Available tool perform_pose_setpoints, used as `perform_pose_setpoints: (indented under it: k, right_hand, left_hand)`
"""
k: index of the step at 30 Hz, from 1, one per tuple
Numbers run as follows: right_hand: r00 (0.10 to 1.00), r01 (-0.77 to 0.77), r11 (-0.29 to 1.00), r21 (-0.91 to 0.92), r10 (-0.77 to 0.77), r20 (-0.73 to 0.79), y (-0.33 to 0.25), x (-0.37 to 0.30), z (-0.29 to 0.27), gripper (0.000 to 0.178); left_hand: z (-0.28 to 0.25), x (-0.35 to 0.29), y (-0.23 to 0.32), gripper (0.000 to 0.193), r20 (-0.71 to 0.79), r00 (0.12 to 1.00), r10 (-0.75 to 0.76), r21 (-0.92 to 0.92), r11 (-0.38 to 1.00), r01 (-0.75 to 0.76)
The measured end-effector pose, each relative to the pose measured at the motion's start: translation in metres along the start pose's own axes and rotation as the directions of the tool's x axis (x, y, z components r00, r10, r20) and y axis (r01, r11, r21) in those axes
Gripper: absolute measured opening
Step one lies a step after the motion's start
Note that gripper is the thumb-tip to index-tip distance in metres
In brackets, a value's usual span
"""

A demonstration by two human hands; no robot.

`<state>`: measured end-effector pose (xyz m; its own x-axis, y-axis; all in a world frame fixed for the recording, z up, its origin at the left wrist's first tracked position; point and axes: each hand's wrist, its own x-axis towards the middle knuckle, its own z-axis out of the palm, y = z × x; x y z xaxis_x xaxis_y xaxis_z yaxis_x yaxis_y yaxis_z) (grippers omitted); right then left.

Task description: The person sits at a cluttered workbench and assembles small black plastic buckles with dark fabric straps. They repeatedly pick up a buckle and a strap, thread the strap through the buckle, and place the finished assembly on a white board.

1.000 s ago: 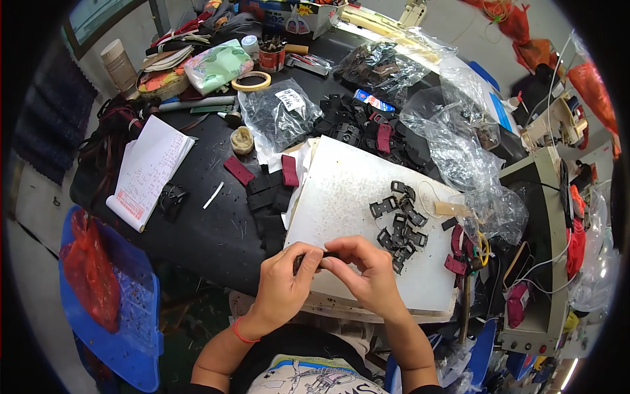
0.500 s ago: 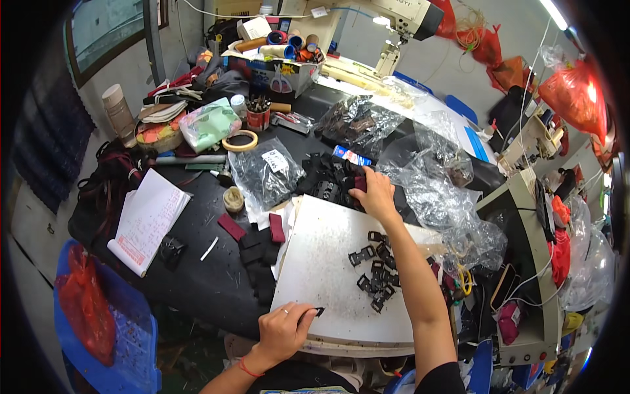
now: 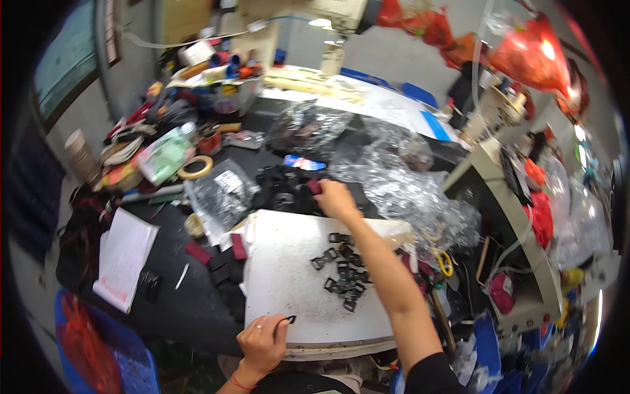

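My left hand (image 3: 262,343) is closed in a pinch at the near left edge of a white board (image 3: 282,276), holding a small black plastic buckle piece (image 3: 291,320). My right hand (image 3: 338,201) reaches past the board's far edge, its fingers closed around a folded maroon strap piece (image 3: 314,187). That piece sits at a heap of black straps and buckles (image 3: 282,190), blurred here. On the board, left of my right forearm, lies a loose group of black plastic buckles (image 3: 344,272). Folded black strap pieces (image 3: 226,279) and a maroon piece (image 3: 238,246) lie beside the board's left edge.
Crumpled clear plastic bags (image 3: 420,203) spread behind my right arm. Yellow-handled scissors (image 3: 443,262) lie right of the board. An open notebook (image 3: 126,259), a tape roll (image 3: 195,167) and a clear bag (image 3: 223,190) are on the left. A sewing machine (image 3: 333,49) stands at the back.
The whole view has swung to the right, so things appear farther left, and the picture is blurrier. Both hands keep their holds and stay nearly in place relative to the board.
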<state>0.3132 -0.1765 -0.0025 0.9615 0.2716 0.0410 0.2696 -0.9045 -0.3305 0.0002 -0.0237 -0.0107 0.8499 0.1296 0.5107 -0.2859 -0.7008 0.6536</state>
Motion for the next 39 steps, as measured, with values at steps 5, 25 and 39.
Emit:
perform_pose_setpoints:
  k: [5,25,39]
  right_hand:
    - [0.949,0.031,0.999,-0.040,-0.042,-0.313,-0.015,-0.032,0.003,0.013]
    - [0.960,0.279,0.751,0.599,-0.204,-0.192,-0.061,-0.262,-0.034,0.023]
    - [0.887,0.449,0.694,0.563,-0.420,-0.191,-0.075,-0.261,-0.020,0.030]
  left_hand:
    - [0.003,-0.004,-0.001,0.005,0.015,0.999,-0.029,-0.039,0.999,0.030]
    - [-0.009,0.019,0.027,0.020,0.387,0.785,-0.484,-0.456,0.640,0.619]
    - [-0.025,0.011,0.022,0.024,0.441,0.754,-0.487,-0.442,0.614,0.655]
